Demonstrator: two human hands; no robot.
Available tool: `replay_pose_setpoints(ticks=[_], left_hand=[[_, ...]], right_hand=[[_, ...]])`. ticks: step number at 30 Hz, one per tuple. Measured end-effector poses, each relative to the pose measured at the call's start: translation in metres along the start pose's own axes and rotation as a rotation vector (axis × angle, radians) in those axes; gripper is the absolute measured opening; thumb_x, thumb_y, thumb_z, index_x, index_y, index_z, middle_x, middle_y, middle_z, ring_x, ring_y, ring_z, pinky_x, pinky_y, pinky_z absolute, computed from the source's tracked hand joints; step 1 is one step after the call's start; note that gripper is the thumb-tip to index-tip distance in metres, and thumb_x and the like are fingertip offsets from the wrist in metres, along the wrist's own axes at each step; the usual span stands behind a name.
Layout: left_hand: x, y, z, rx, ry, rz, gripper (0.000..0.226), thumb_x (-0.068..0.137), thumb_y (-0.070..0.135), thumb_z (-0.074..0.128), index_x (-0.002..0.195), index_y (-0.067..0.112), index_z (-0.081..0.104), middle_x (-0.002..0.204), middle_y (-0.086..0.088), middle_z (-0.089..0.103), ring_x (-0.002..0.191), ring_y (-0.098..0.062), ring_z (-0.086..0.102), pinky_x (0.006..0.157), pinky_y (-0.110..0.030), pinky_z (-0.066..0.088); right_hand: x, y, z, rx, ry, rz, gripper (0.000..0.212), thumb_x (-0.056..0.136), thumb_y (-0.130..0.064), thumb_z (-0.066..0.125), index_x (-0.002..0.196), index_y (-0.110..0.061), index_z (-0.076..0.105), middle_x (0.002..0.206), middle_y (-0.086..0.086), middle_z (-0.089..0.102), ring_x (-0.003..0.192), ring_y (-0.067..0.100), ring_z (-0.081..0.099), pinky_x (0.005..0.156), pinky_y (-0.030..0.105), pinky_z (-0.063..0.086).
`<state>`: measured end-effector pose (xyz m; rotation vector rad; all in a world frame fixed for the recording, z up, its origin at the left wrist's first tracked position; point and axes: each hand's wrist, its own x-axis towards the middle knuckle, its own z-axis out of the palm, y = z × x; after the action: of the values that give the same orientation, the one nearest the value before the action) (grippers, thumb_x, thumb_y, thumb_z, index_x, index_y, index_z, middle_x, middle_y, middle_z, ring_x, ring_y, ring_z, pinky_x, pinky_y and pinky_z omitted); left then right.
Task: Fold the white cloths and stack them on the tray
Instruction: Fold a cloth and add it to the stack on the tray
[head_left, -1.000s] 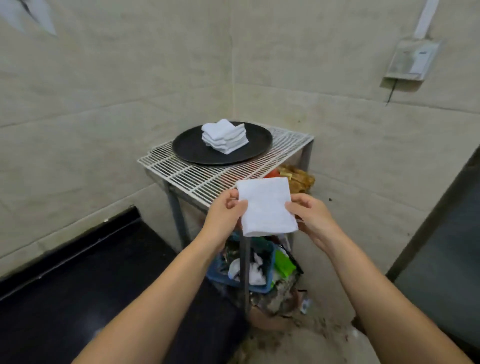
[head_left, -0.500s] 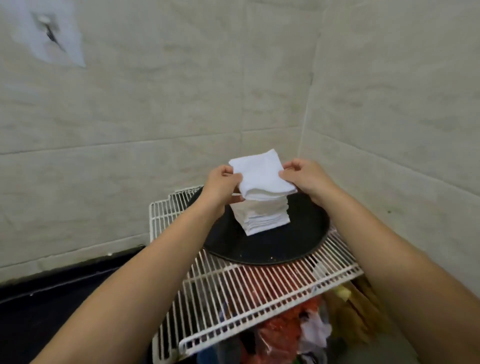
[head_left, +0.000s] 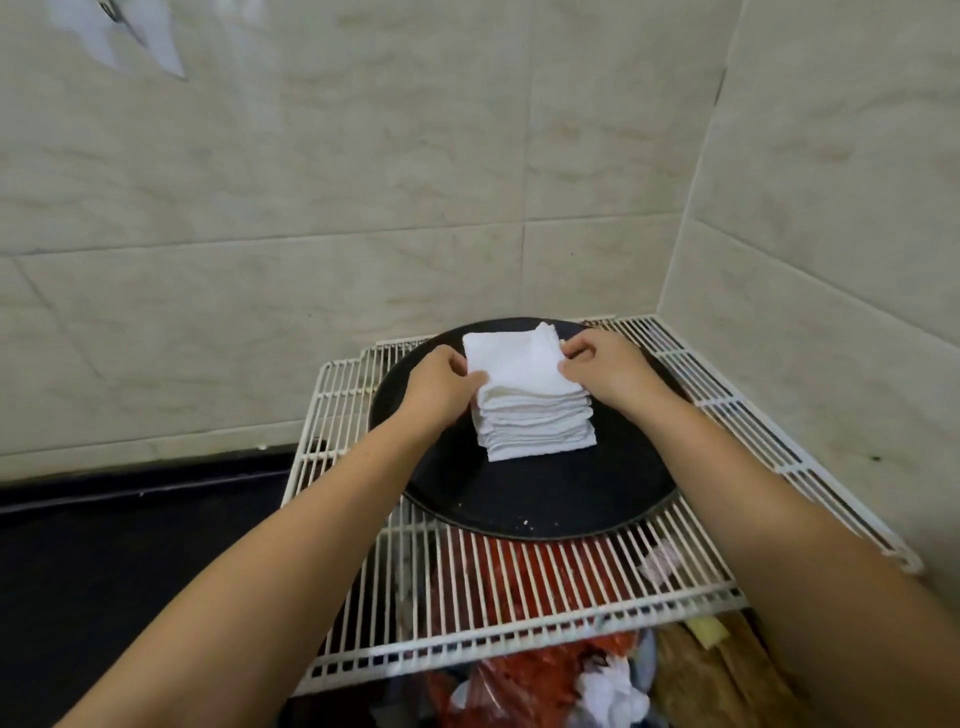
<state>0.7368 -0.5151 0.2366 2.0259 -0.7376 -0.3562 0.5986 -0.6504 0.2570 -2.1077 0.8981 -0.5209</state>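
A round black tray (head_left: 545, 499) sits on a white wire shelf (head_left: 519, 597) in the wall corner. On the tray stands a stack of folded white cloths (head_left: 535, 426). The top folded cloth (head_left: 514, 364) lies on the stack, held at both sides. My left hand (head_left: 441, 387) pinches its left edge with curled fingers. My right hand (head_left: 605, 366) pinches its right edge. Both forearms reach in from the bottom of the view.
Tiled walls close in behind and to the right of the shelf. Under the shelf lie red bags (head_left: 524, 675), crumpled white material (head_left: 608, 691) and brown items (head_left: 727, 670). A dark floor (head_left: 130, 571) spreads to the left.
I have stepped up to the shelf. Both hands carried the folded cloth from in front of the shelf, over the tray, and lowered it onto the stack.
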Motion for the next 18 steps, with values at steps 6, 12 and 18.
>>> replay_pose_setpoints(ticks=[6, 12, 18], left_hand=[[-0.019, -0.009, -0.023, -0.095, 0.040, -0.025, 0.027, 0.089, 0.037, 0.059, 0.089, 0.012, 0.048, 0.073, -0.006, 0.055, 0.055, -0.017, 0.046, 0.047, -0.027, 0.035], [-0.074, -0.046, -0.103, -0.088, 0.088, 0.078, 0.018, 0.092, 0.029, 0.056, 0.084, 0.015, 0.048, 0.073, -0.005, 0.057, 0.056, -0.016, 0.053, 0.050, -0.028, 0.038], [-0.190, -0.164, -0.247, 0.138, 0.316, -0.023, 0.016, 0.092, 0.031, 0.056, 0.092, 0.015, 0.057, 0.079, -0.003, 0.063, 0.073, -0.020, 0.060, 0.064, -0.032, 0.046]], right_hand=[[-0.020, -0.019, -0.008, -0.033, 0.222, -0.064, 0.027, 0.089, -0.023, 0.056, 0.113, -0.011, 0.059, 0.087, 0.000, 0.058, 0.086, 0.019, 0.055, 0.073, 0.025, 0.037], [-0.080, -0.103, 0.058, -0.100, 0.146, -0.409, 0.020, 0.091, -0.016, 0.051, 0.106, -0.011, 0.064, 0.092, 0.000, 0.059, 0.080, 0.013, 0.053, 0.076, 0.028, 0.042], [-0.180, -0.185, 0.232, -0.111, -0.158, -0.678, 0.025, 0.094, -0.022, 0.050, 0.115, -0.011, 0.059, 0.099, 0.003, 0.057, 0.085, 0.017, 0.055, 0.083, 0.036, 0.047]])
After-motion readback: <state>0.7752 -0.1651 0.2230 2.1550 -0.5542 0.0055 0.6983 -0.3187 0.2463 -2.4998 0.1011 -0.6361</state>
